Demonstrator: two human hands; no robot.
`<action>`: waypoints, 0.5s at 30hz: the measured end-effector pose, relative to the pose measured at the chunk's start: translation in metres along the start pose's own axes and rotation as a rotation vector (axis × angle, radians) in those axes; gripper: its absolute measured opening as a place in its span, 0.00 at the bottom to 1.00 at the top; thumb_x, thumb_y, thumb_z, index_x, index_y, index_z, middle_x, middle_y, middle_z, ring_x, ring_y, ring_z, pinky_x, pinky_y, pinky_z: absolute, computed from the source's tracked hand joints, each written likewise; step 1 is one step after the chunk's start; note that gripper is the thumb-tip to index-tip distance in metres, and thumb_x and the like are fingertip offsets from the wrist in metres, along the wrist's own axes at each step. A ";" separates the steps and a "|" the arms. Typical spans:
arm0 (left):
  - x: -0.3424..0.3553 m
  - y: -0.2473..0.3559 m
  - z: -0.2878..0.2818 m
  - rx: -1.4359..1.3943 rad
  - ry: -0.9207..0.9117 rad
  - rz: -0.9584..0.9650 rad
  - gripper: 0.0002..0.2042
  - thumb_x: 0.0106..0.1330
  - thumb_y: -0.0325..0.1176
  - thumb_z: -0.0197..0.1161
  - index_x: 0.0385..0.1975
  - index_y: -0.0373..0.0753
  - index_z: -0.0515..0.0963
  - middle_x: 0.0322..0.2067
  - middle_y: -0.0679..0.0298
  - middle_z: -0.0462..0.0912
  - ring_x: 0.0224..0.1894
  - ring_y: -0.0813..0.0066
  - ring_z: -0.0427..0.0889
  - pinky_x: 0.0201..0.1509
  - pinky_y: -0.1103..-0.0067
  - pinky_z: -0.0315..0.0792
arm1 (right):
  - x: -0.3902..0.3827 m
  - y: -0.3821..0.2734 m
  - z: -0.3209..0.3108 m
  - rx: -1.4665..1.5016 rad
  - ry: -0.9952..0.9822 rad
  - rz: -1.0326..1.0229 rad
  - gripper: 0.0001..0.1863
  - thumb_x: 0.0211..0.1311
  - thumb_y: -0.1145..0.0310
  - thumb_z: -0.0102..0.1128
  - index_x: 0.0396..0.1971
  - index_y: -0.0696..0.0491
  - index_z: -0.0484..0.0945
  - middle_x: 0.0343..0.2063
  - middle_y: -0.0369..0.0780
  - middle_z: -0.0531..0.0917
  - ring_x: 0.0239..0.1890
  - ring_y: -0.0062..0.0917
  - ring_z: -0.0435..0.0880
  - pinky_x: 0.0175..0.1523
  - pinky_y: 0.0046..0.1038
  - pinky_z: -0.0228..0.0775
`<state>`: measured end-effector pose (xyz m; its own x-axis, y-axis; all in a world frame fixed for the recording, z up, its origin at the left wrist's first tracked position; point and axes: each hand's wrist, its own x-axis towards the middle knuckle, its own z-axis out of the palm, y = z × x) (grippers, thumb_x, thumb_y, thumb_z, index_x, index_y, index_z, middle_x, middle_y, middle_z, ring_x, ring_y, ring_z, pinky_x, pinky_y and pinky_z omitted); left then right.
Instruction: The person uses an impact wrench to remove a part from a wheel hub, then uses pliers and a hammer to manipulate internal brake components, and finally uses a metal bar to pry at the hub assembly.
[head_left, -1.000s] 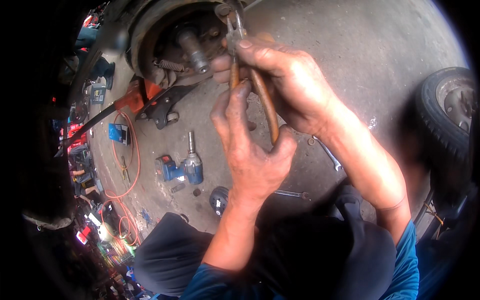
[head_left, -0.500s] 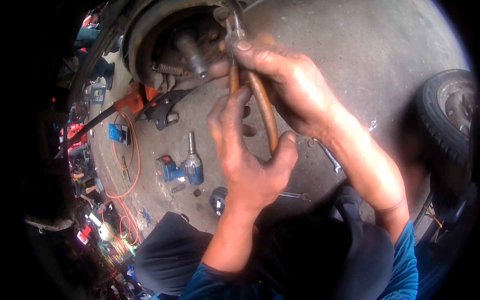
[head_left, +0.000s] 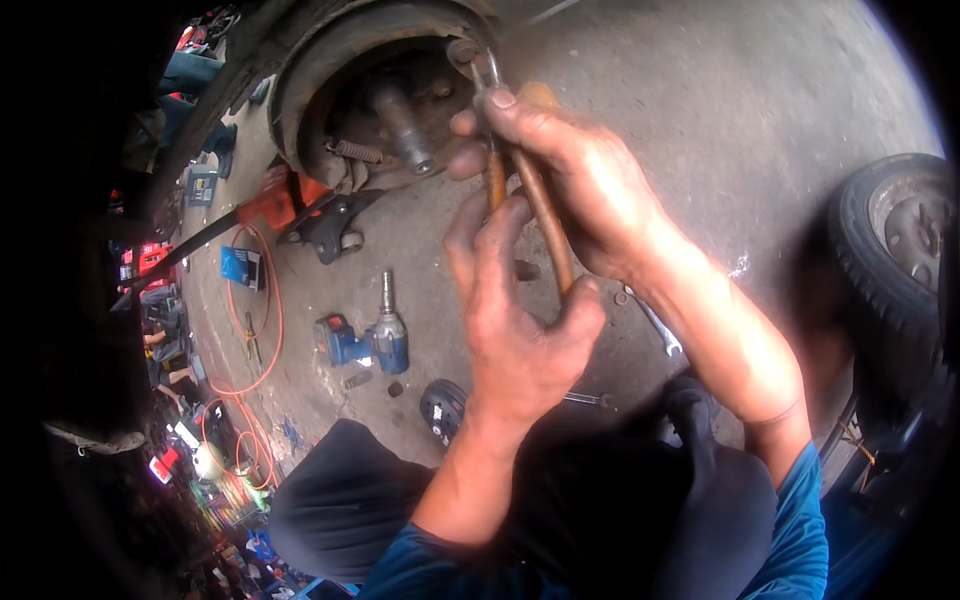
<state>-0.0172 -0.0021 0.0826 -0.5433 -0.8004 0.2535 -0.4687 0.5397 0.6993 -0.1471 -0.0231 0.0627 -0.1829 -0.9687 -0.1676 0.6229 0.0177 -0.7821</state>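
A pair of pliers (head_left: 545,215) with worn orange-brown handles points up toward the drum brake assembly (head_left: 345,110). My right hand (head_left: 590,175) is closed round the pliers near their pivot, thumb on top. Lower down, my left hand (head_left: 525,315) spans the two handles, fingers on one and thumb at the end of the other. The jaws reach a small round metal piece (head_left: 462,52) at the edge of the brake; whether they grip it I cannot tell. The spindle (head_left: 405,130) and a coil spring (head_left: 358,151) show to the left.
On the concrete floor lie a blue cordless impact wrench (head_left: 385,340), a spanner (head_left: 655,322) and a second spanner (head_left: 588,399). A red floor jack (head_left: 285,200) stands by the brake. An orange hose (head_left: 272,350) runs at left; a wheel (head_left: 895,240) lies at right.
The view has shifted slightly, so brake, pliers and both hands appear a little further right. Both hands keep their hold on the pliers.
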 end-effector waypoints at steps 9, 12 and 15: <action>-0.002 -0.004 0.002 -0.081 0.042 -0.018 0.30 0.46 0.29 0.63 0.54 0.30 0.66 0.55 0.53 0.65 0.56 0.64 0.66 0.58 0.72 0.61 | 0.008 -0.001 -0.004 0.020 -0.030 0.073 0.24 0.65 0.52 0.54 0.45 0.61 0.77 0.33 0.42 0.81 0.37 0.24 0.80 0.41 0.23 0.74; 0.000 0.001 0.003 -0.106 -0.023 -0.077 0.32 0.47 0.28 0.65 0.56 0.31 0.65 0.57 0.44 0.59 0.63 0.49 0.58 0.65 0.61 0.57 | 0.010 0.002 -0.005 0.015 -0.004 0.040 0.25 0.64 0.51 0.56 0.45 0.60 0.78 0.32 0.41 0.81 0.36 0.23 0.79 0.40 0.23 0.73; -0.001 0.002 0.007 -0.044 -0.002 -0.073 0.33 0.47 0.31 0.67 0.55 0.29 0.64 0.54 0.53 0.65 0.56 0.64 0.66 0.59 0.72 0.60 | 0.007 -0.003 -0.004 -0.054 0.053 0.073 0.25 0.62 0.50 0.57 0.44 0.59 0.79 0.29 0.40 0.80 0.33 0.21 0.77 0.37 0.20 0.70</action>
<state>-0.0229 0.0014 0.0789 -0.5106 -0.8364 0.1993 -0.4759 0.4680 0.7447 -0.1531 -0.0289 0.0613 -0.1794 -0.9501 -0.2551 0.5946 0.1019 -0.7976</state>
